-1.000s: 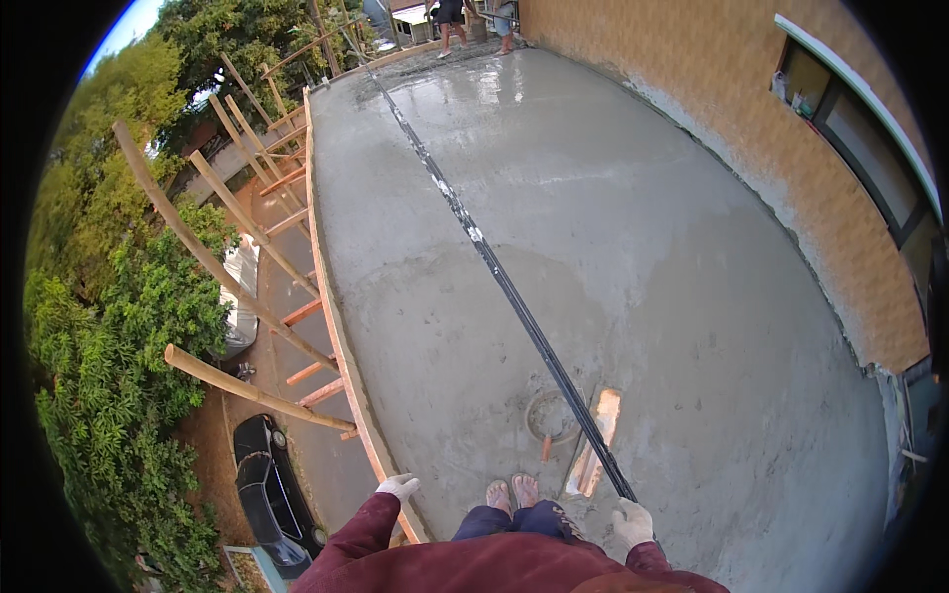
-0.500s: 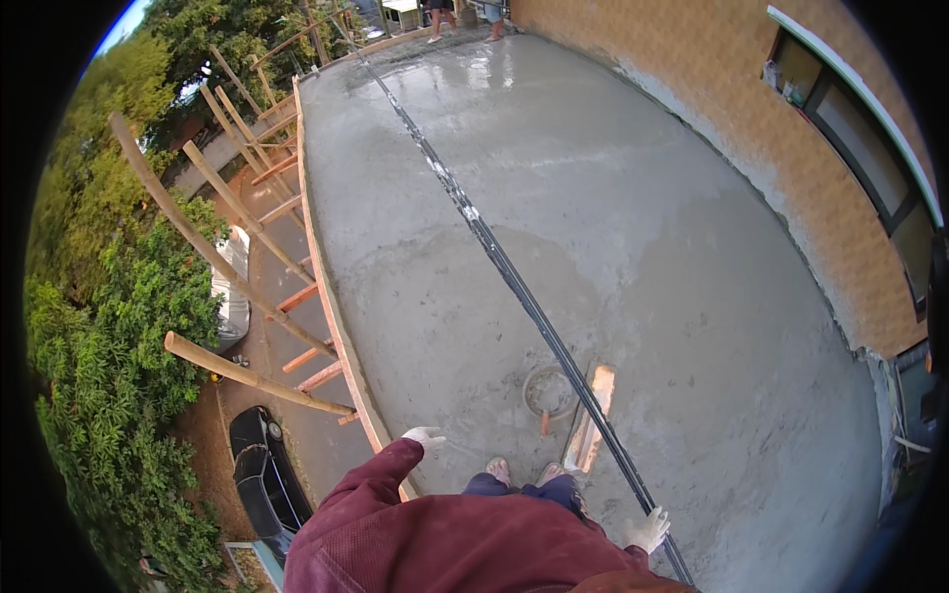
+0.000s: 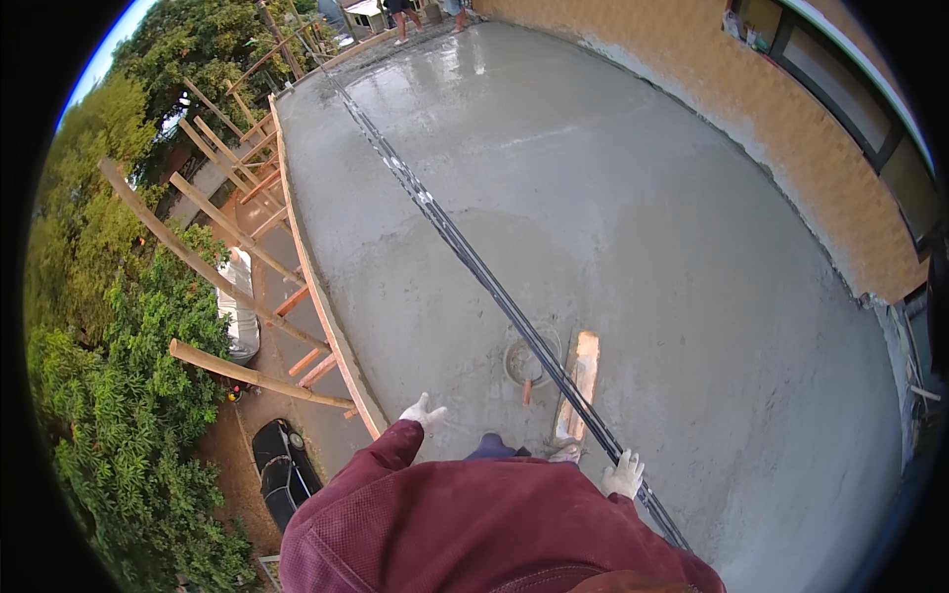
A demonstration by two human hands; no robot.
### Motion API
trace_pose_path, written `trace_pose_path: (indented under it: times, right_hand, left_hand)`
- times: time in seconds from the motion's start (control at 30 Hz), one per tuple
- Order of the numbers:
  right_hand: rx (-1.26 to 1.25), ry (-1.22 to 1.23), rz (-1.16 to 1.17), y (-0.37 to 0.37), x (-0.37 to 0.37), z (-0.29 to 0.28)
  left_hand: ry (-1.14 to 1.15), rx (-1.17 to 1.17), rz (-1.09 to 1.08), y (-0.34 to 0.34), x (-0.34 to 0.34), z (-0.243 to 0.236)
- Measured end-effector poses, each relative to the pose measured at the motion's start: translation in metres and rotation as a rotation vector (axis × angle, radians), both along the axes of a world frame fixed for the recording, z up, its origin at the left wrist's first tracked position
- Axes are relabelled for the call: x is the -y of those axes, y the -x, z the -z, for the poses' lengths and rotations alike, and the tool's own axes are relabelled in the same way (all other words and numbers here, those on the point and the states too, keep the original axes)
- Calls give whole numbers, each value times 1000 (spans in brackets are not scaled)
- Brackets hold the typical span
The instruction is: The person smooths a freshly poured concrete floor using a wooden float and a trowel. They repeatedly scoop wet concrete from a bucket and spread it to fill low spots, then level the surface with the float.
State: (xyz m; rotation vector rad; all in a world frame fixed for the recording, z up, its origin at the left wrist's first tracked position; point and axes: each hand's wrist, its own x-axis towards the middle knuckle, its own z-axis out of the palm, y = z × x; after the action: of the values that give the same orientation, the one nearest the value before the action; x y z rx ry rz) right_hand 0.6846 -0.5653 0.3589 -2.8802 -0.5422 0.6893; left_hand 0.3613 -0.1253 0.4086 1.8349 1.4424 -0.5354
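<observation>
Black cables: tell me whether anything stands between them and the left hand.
Nothing visible blocks the left hand at its own level. A round container and a plank show between it and the black cables, but both lie lower, on the floor.

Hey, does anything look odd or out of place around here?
Yes: black cables, blotched with white, run diagonally across the view of the grey slab, passing at the right hand. That seems an odd place for cables; whether they touch the slab is unclear. The tan wall also looks smeared pale along its foot.
</observation>
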Motion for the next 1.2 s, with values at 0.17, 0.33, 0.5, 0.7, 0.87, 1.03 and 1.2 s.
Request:
trace_pose_path:
  times: [0.17, 0.33, 0.5, 0.7, 0.87, 1.03, 1.2]
  right_hand:
    - [-118, -8, -25, 1, -9, -38]
    - [-105, -112, -110, -3, -18, -59]
    - [-234, 1, -53, -6, -9, -61]
    - [-315, 27, -37, -10, -9, -53]
    - [-356, 91, -22, -14, -16, -70]
    - [-385, 160, 1, -17, -26, -74]
    - [-269, -10, 105, -16, -14, -64]
  left_hand:
    - [-104, 112, -57, -59, 16, 0]
    - [28, 472, -409, -80, 14, 29]
    - [250, 413, -653, -167, 9, 17]
    - [128, 392, -924, -280, -11, 12]
    - [147, 461, -1062, -323, -16, 0]
    - [486, 611, -1114, -318, -67, 64]
    - [595, 790, -1139, -334, -63, 78]
